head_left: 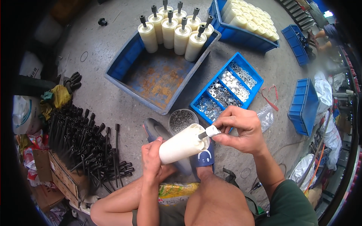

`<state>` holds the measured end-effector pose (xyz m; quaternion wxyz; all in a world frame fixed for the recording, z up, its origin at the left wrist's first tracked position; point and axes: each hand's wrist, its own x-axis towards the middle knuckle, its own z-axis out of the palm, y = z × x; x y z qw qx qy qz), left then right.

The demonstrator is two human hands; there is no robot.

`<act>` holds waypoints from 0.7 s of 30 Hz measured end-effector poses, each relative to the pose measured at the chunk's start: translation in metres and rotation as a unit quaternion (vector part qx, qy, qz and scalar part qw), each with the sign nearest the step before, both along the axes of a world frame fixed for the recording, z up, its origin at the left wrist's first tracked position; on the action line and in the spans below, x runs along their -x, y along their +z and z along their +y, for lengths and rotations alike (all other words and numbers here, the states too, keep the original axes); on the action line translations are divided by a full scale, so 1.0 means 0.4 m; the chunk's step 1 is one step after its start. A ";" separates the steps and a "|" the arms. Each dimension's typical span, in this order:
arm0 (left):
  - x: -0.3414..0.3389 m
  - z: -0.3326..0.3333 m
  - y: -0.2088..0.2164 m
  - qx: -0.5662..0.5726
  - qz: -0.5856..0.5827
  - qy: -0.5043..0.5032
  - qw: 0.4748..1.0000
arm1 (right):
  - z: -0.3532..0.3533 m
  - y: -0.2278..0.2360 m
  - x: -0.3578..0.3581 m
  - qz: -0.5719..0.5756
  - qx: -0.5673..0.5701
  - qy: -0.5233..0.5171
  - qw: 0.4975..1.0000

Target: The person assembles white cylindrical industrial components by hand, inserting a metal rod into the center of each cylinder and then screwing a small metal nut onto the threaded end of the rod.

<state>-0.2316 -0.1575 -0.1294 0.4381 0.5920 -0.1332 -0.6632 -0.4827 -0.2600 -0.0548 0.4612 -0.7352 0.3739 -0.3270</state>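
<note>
Two bare hands on the job: the left hand (pixel 151 156) curls round a cream plastic cylinder (pixel 179 147), tilted above the lap, and the right hand (pixel 239 130) pinches a small white plastic collar (pixel 212 131) at the tip of its dark rod (pixel 203 135). So this one's midway, it seems. Just beyond, a blue divided plastic tray (pixel 255 90) offers small parts. Further out, rod-topped cylinders (pixel 169 28) stand in a worn blue bin (pixel 158 84), apparently done; a full blue crate (pixel 241 37) of cream cylinders looks to be waiting, as does the black rod heap (pixel 86 150) at left.
</note>
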 end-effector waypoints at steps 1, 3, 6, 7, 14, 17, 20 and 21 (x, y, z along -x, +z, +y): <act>0.001 0.003 -0.007 0.018 -0.001 0.019 1.000 | -0.004 -0.002 0.003 -0.008 -0.011 0.005 1.000; -0.001 0.002 -0.015 0.024 -0.036 0.019 0.999 | -0.014 -0.006 0.020 -0.025 -0.025 -0.016 0.999; -0.005 -0.005 -0.016 0.025 -0.063 0.021 0.997 | -0.025 -0.012 0.047 -0.076 -0.038 -0.028 0.996; -0.007 -0.006 -0.016 0.024 -0.068 0.021 0.997 | -0.025 -0.007 0.045 -0.085 -0.039 -0.027 0.995; -0.026 0.013 -0.054 0.036 -0.133 0.040 0.990 | -0.026 0.014 0.006 0.028 -0.004 0.037 0.999; -0.029 0.019 -0.056 0.049 -0.161 0.052 0.984 | -0.003 -0.002 -0.004 0.047 -0.049 0.018 0.998; -0.041 0.019 -0.047 0.052 -0.198 0.047 0.978 | 0.005 -0.018 -0.023 0.022 0.031 -0.002 0.999; -0.045 0.015 -0.037 0.053 -0.212 0.041 0.975 | 0.005 -0.023 -0.022 0.020 0.070 -0.006 0.997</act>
